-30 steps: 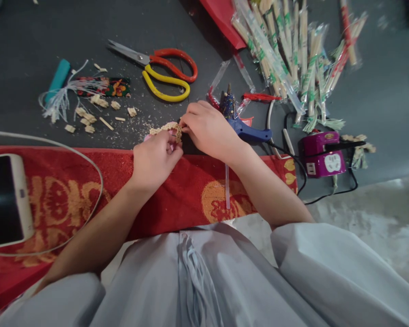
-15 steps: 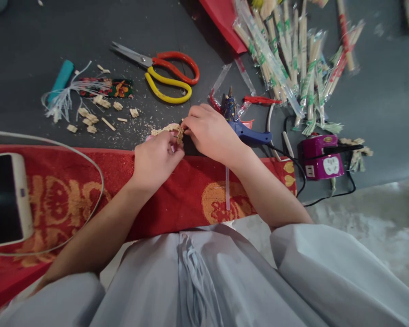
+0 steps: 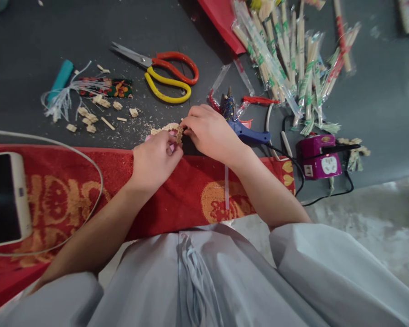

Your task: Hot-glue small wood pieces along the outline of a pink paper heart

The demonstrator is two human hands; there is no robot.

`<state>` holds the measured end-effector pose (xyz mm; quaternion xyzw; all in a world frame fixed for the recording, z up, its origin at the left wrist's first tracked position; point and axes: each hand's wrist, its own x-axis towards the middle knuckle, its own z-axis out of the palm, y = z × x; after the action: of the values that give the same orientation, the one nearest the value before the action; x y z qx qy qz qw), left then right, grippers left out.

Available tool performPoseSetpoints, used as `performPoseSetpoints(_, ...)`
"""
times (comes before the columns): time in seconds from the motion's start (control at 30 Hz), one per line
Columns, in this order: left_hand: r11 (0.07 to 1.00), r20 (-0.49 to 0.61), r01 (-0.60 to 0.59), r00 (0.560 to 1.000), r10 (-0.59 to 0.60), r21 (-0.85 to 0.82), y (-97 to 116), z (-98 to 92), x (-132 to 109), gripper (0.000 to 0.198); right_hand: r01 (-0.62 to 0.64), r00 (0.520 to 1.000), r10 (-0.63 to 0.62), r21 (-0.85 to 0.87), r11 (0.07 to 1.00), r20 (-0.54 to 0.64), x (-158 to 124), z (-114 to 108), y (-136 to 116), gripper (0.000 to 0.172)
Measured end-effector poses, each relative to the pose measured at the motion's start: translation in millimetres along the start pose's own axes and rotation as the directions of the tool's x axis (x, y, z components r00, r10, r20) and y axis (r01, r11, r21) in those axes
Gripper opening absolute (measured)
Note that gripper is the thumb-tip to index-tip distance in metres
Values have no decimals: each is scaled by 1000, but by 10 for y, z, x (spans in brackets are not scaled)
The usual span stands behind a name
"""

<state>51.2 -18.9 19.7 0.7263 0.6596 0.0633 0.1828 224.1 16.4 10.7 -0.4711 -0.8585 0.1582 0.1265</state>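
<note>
At the table's near edge, my left hand [image 3: 153, 159] is closed around a small tan, crumbly-looking piece [image 3: 178, 132] with some pink showing beneath it. What exactly the piece is, I cannot make out. My right hand [image 3: 209, 131] touches its right end with thumb and fingertips pinched together; anything between those fingertips is hidden. Just right of my right hand lies a blue glue gun [image 3: 250, 134], nozzle pointing away. Scissors [image 3: 163, 75] with one red and one yellow handle lie beyond my hands. Pale wood bits [image 3: 88, 117] and fine crumbs are scattered to the left.
Wrapped chopsticks [image 3: 286, 59] are heaped at the back right. A purple power adapter [image 3: 318, 156] with black cords sits at the right. A red towel [image 3: 163, 209] covers the near edge, with a phone [image 3: 5, 200] and white cable on its left. A teal stick [image 3: 60, 77] lies beside white strings.
Both hands hold nearly the same pose at the tan piece. The whole view has shifted very slightly; nothing was let go or picked up.
</note>
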Motion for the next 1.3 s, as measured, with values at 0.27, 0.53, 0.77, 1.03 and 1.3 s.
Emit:
performPoseSetpoints(0.27, 999, 4, -40, 999, 40, -2, -55, 18, -21, 27, 4, 1000, -4, -12, 1000, -14, 20, 21, -20, 27)
performPoseSetpoints(0.53, 999, 23, -45, 999, 45, -7, -61, 14, -10, 26, 14, 1000, -14, -6, 1000, -17, 43, 20, -25, 28)
performPoseSetpoints(0.77, 999, 31, -39, 999, 39, 11, -55, 14, -15, 26, -8, 1000, 9, -14, 1000, 20, 57, -7, -48, 28)
performPoseSetpoints(1.03, 997, 17, -72, 997, 71, 16, -80, 28, -17, 27, 24, 999, -24, -5, 1000, -49, 8, 31, 12, 26)
performPoseSetpoints(1.3, 990, -44, -137, 989, 139, 44, -115, 83, -14, 22, -3, 999, 5, 39, 999, -47, 24, 35, 40, 26)
